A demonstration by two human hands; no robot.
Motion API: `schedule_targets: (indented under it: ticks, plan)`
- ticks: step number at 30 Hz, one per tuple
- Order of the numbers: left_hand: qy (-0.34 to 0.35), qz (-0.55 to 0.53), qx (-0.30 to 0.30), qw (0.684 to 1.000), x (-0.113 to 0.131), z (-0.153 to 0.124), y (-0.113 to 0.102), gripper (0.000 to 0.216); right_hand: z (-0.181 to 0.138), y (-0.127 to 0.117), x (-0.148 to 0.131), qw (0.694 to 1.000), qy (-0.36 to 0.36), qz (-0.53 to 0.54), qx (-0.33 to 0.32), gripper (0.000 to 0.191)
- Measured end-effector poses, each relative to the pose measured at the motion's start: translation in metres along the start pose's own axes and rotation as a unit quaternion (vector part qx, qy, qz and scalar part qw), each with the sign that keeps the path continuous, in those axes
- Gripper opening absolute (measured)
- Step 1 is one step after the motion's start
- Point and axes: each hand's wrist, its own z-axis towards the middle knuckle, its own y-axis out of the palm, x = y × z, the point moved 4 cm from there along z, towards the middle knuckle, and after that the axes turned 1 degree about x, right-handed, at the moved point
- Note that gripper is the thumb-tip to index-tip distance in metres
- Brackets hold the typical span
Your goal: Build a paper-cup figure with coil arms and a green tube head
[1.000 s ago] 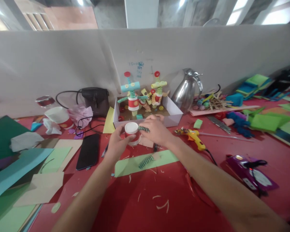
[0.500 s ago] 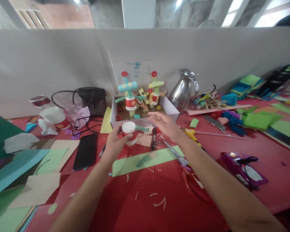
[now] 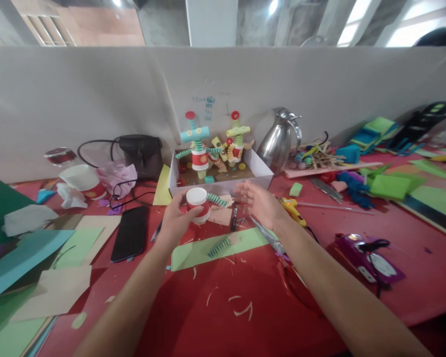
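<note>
My left hand [image 3: 177,218] is wrapped round a small red-and-white paper cup [image 3: 198,204], which stands with its white end up. A folded green paper spring [image 3: 217,200] sticks out from the cup's right side. My right hand [image 3: 259,202] hovers apart from the cup with fingers spread and nothing in them. Below the hands, a second paper spring [image 3: 218,246] rests on a light green paper strip [image 3: 193,254]. Scissors [image 3: 268,235] lie under my right wrist, and a yellow glue gun [image 3: 293,210] sits just right of it.
Behind the hands stands a white box [image 3: 262,174] with paper-cup figures [image 3: 199,159]. A steel jug [image 3: 277,141] is beside it. Left are a phone [image 3: 130,233], a dark bag [image 3: 143,154] and paper sheets [image 3: 55,292]. A purple power strip [image 3: 367,263] lies right.
My right hand has lowered slightly and its fingers have spread further apart. The left hand keeps its hold on the paper cup. The whole view has shifted a little.
</note>
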Motion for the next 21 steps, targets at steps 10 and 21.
schedule_targets:
  ticks: [10,21]
  plan:
    - [0.012,0.001,-0.003,1.0,0.0,0.0,0.0,0.049,-0.009,0.04,-0.019,0.934,-0.189,-0.296,-0.062,0.027]
    - [0.009,0.005,0.011,1.0,-0.003,0.0,-0.001,0.048,0.0,0.068,-0.018,0.88,-0.266,-0.392,-0.022,0.01]
